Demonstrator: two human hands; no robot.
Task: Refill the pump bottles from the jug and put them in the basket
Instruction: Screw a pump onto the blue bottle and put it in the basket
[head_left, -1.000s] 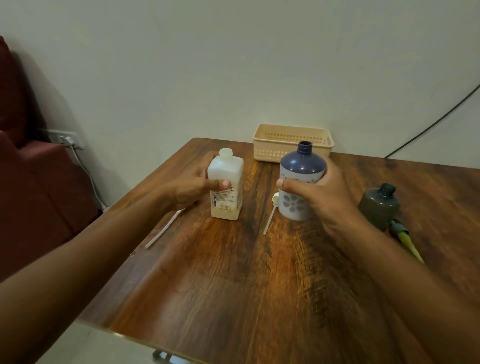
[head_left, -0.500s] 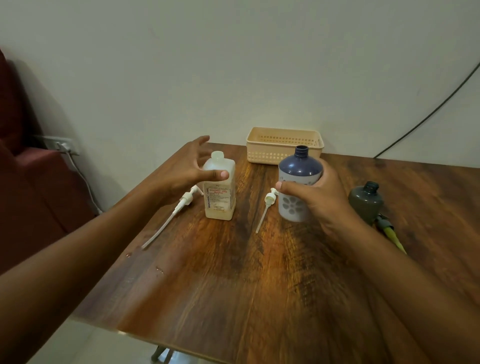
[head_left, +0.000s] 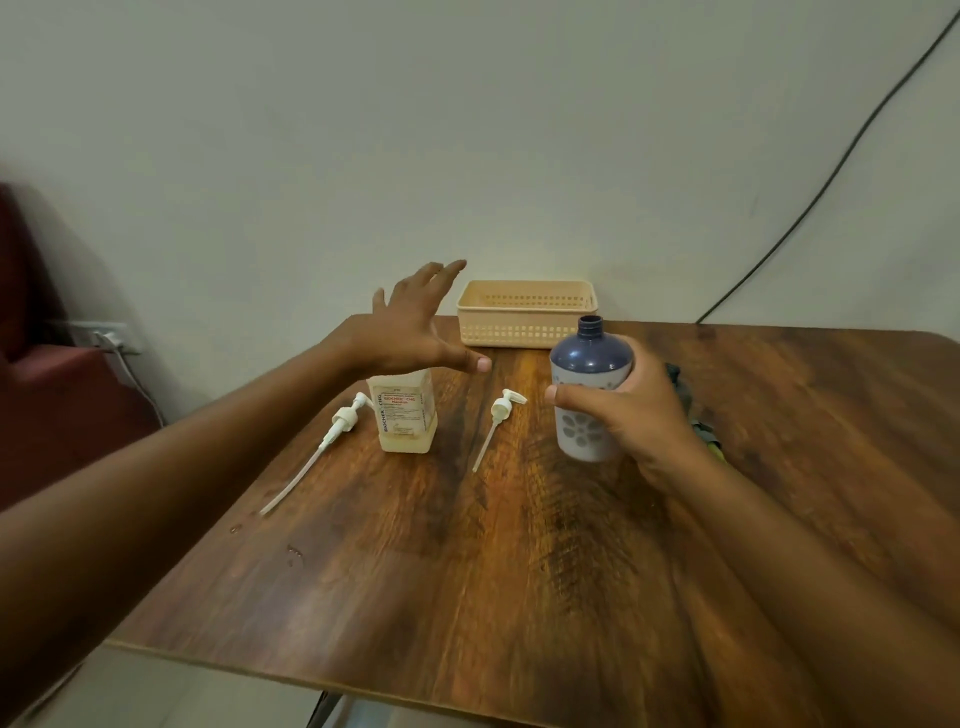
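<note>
A translucent white square bottle (head_left: 406, 415) with a little yellowish liquid stands uncapped on the wooden table (head_left: 519, 571). My left hand (head_left: 415, 327) hovers above it, fingers spread, holding nothing. My right hand (head_left: 628, 410) grips a blue and white round bottle (head_left: 589, 387) with an open neck, standing on the table. Two white pump heads with tubes lie flat: one (head_left: 332, 441) left of the square bottle, one (head_left: 498, 418) between the bottles. A beige basket (head_left: 527, 314) sits at the back against the wall.
A dark bottle (head_left: 675, 376) and a yellow-green pump part (head_left: 709, 441) lie mostly hidden behind my right hand. A black cable (head_left: 831, 182) runs up the wall at the right. A dark red sofa (head_left: 47, 395) stands left of the table. Small droplets (head_left: 293, 551) mark the tabletop.
My left hand has let go of the square bottle and lifted above it with fingers spread. My right hand still holds the blue bottle. The camera has tilted up.
</note>
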